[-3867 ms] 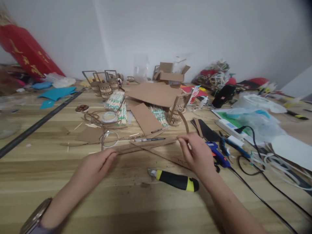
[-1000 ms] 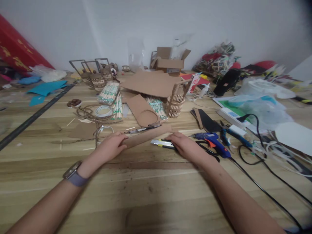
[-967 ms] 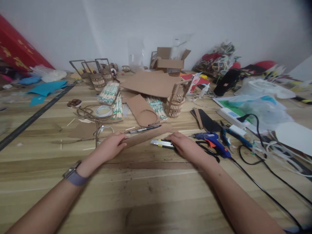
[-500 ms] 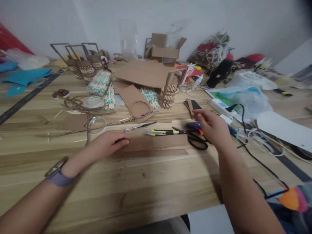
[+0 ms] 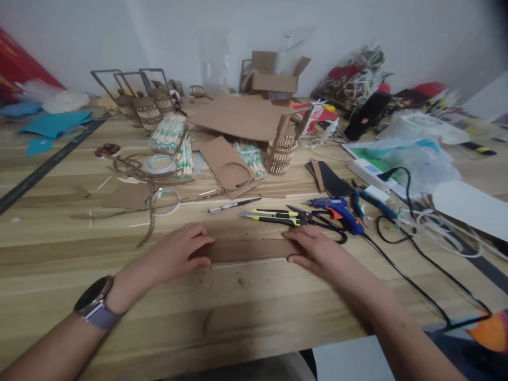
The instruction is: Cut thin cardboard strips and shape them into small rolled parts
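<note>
A brown cardboard strip (image 5: 250,250) lies flat across the wooden table between my hands. My left hand (image 5: 178,251) is at its left end, fingers on the far edge and thumb on the near edge. At the right end, my right hand (image 5: 313,248) grips the strip between fingers and thumb. Just beyond it lie black-handled scissors (image 5: 329,223), a yellow and black cutter (image 5: 275,215) and a pen (image 5: 234,205). A blue glue gun (image 5: 337,209) rests beyond my right hand.
A small stick bucket (image 5: 282,155) stands beyond the tools, near cardboard sheets (image 5: 238,116). Paper twine (image 5: 151,211) and tape rolls (image 5: 161,165) lie at the left. Black cables (image 5: 408,286) run along the right, near a white power strip (image 5: 369,172).
My right hand has come down and left from above the glue gun to the strip's right end. My left hand has moved slightly nearer and closed around the left end. The view has shifted a little.
</note>
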The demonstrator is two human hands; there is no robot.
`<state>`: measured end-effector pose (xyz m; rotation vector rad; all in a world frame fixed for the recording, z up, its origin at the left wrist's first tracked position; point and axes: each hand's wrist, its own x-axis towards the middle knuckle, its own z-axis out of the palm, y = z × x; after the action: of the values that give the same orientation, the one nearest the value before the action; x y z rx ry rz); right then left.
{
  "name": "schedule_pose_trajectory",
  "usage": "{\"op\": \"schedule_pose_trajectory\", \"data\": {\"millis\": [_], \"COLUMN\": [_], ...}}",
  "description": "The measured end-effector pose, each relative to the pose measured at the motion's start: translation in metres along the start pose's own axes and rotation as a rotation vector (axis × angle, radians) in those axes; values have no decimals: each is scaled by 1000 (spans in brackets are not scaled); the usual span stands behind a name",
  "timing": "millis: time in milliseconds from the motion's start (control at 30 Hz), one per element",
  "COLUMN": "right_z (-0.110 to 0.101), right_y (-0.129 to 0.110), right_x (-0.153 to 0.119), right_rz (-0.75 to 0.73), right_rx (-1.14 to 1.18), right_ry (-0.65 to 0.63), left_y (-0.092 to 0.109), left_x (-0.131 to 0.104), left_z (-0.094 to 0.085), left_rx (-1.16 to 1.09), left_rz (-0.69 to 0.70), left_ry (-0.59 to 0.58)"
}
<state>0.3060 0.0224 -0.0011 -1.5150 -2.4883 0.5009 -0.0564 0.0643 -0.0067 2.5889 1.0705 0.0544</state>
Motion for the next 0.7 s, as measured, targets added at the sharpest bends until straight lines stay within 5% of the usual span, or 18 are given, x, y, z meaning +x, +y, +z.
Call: {"op": "schedule_pose_trajectory", "data": {"millis": [300,533,700], "right_z": [-11,-25,-24], "right_y": [-6,16,15], "right_x": [20,6,0], "right_rz": [-14,167,156], "right_rx": [47,169,195], "right_ry": [-63,-48,-21], "left_y": [-6,-5,-10], "left_x": [-10,-3,-7], "left_z": [-15,-38,-31], "left_rx": [14,22,2], "left_rz": [-25,-44,-55], "left_ry": [35,107,44]}}
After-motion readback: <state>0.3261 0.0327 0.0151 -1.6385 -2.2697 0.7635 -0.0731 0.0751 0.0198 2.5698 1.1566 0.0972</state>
